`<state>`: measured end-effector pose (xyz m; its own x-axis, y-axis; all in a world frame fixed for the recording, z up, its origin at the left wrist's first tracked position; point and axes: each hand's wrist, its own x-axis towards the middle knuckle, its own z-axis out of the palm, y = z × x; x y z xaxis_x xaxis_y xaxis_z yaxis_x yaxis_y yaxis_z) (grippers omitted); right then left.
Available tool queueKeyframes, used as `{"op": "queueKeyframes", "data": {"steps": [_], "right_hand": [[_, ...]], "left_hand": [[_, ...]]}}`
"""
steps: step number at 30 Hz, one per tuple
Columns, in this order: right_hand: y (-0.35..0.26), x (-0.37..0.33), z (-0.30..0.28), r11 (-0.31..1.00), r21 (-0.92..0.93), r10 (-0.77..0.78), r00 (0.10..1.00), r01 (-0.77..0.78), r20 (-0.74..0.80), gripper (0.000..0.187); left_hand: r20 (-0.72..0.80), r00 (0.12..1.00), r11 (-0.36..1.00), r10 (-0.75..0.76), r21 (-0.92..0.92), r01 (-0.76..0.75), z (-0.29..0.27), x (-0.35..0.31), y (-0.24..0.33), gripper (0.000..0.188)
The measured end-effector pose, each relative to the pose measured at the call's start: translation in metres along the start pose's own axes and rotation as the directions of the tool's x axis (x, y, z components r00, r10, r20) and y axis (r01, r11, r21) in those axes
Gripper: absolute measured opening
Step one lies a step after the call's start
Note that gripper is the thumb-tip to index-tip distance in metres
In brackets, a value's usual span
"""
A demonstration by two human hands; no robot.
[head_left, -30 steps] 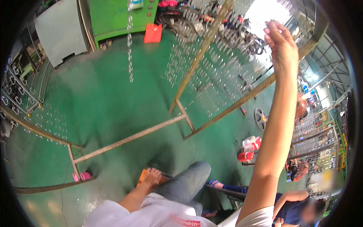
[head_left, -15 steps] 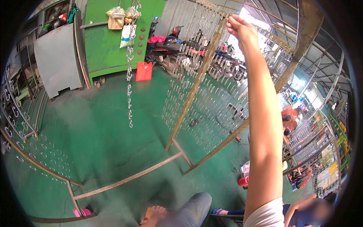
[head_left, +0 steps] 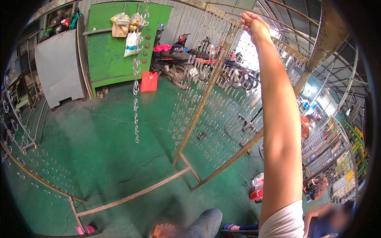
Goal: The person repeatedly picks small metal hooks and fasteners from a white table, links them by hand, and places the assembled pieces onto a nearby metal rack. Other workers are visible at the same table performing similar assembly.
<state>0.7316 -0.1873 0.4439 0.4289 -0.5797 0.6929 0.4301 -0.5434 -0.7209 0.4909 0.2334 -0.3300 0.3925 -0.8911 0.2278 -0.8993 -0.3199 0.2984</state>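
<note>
My right arm reaches up, and my right hand is closed in a pinch beside the top of a rusty metal rack. Whatever its fingertips hold, if anything, is too small to make out. Just left of the hand, strings of S-shaped metal hooks hang in rows from the rack's upper bar. A separate chain of linked hooks dangles further left, by itself. My left hand is not in view.
A green cabinet with hanging bags and a grey panel stand at the far left. A red bag rests on the floor near parked motorbikes. The rack's low crossbar lies before my knee. Someone sits at lower right.
The view has shifted slightly, so the cabinet and hanging chain sit lower. My right hand stays raised by the rack's top, with its fingers turned a little and still closed.
</note>
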Motion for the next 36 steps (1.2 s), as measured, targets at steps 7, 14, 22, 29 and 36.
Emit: {"op": "queueKeyframes", "data": {"steps": [7, 14, 22, 29, 36], "right_hand": [[-0.002, 0.005, 0.006, 0.999, -0.052, -0.009, 0.998, 0.012, 0.056, 0.021], [0.031, 0.057, -0.018, 0.999, -0.045, 0.006, 0.989, 0.0, 0.146, 0.019], [0.041, -0.018, -0.014, 0.991, 0.067, -0.112, 0.991, 0.117, -0.078, 0.022], [0.161, -0.295, -0.004, 0.993, -0.097, -0.089, 0.974, 0.07, -0.208, 0.017], [0.379, -0.477, -0.013, 0.734, -0.249, 0.617, 0.773, -0.633, -0.147, 0.011]], "left_hand": [[-0.006, 1.0, 1.0, -0.001, 0.001, 0.001, -0.002, 0.001, 0.002, 0.022], [-0.031, 1.0, 1.0, -0.007, 0.001, 0.007, -0.005, -0.007, 0.007, 0.022], [0.031, 0.999, 1.0, -0.009, -0.027, 0.01, -0.005, -0.01, 0.009, 0.019], [0.087, 0.995, 0.993, -0.047, -0.103, 0.056, -0.014, -0.006, 0.011, 0.017], [0.173, 0.983, 0.992, -0.054, -0.107, 0.074, -0.025, -0.001, 0.011, 0.016]]}}
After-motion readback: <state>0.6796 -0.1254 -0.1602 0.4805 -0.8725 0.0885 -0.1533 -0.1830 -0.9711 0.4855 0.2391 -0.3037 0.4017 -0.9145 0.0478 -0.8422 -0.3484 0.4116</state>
